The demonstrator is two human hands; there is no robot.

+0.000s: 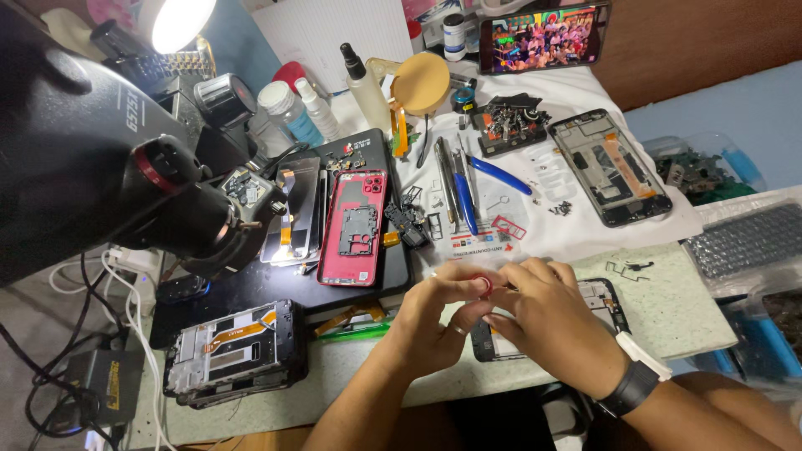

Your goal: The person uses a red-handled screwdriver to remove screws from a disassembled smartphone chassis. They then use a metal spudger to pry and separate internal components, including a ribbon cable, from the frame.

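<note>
Both hands meeting over table edge point(585, 367), just above opened phone point(606, 305); left hand point(430, 321) and right hand point(543, 321) pinching small red ring point(482, 286) between fingertips, both grasping it; ring being held in air, touching nothing else. Judgement: keeping pinch light and steady, working low over table so dropped ring is landing near; red phone shell point(357, 230) lying well apart on dark mat point(251, 292).

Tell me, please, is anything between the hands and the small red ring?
Nothing visible: the left hand and right hand meet at the red ring, fingertips touching it.
</note>
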